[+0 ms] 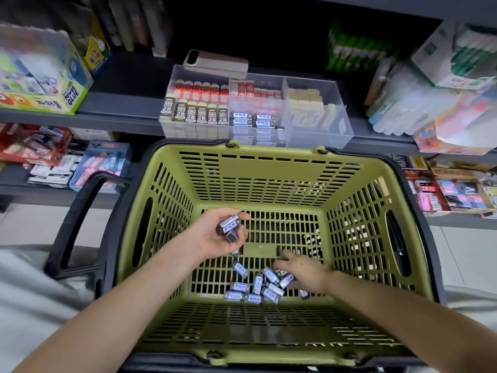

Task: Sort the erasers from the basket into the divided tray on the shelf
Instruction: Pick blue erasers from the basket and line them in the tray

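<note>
Head view: over the green basket, the left hand has its grip clamped on two erasers. The right hand lies on the loose erasers on the basket floor; I cannot tell its grip. The divided tray sits on the shelf behind.

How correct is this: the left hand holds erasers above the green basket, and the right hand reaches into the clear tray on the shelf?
One part is wrong. In the head view the right hand reaches not into the clear tray but to the loose erasers on the floor of the green basket. The left hand does hold erasers.
</note>
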`<state>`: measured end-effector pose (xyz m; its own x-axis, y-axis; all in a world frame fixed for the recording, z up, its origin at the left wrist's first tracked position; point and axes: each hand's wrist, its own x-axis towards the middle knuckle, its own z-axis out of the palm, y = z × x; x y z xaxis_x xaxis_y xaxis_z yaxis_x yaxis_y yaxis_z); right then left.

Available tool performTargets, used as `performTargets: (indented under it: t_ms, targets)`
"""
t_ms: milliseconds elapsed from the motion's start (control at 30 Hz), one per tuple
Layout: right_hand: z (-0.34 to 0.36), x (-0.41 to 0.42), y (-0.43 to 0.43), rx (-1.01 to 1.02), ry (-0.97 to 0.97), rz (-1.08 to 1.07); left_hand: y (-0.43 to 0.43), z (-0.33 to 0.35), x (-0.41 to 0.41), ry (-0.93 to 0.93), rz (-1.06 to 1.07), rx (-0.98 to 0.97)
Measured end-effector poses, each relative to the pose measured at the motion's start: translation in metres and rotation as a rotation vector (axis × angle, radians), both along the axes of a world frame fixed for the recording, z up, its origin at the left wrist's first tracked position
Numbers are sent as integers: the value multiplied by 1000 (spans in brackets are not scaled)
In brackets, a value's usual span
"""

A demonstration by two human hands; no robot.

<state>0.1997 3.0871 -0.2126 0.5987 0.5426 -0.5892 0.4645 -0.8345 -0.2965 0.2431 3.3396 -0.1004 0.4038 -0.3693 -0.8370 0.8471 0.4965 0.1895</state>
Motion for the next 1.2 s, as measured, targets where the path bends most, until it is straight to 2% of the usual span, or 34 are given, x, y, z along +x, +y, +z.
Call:
performTargets:
  t_ms: [133, 267, 400, 533, 600, 767, 867, 1000, 1133, 1200]
  targets:
    - [5, 2, 1, 144, 46, -272, 0, -8, -1, 14, 6, 73]
    - [51, 20, 31, 502, 134, -631, -3, -13, -6, 20, -86, 132]
    - [106, 28, 74, 809, 147, -690, -7, -8, -11, 55, -179, 79]
    - [133, 30, 102, 741, -56, -559, -6, 2, -12, -21, -173, -77]
    - [142, 33, 108, 740, -90, -555, -5, 10, -10, -92, -148, -92]
    - [159, 44, 112, 845, -8, -671, -2, 26, -2, -119, -106, -87]
    - [175, 51, 110, 914, 19, -692, -2, 36, 5, -212, -111, -74]
    - [205, 72, 100, 1187, 190, -763, 6, 52, 19, -392, -107, -20]
    - [228, 105, 86, 1339, 197, -828, 16, 71, 35, -575, -96, 6]
    - [235, 125, 84, 1296, 100, -809, 20, 78, 42, -649, -71, 0]
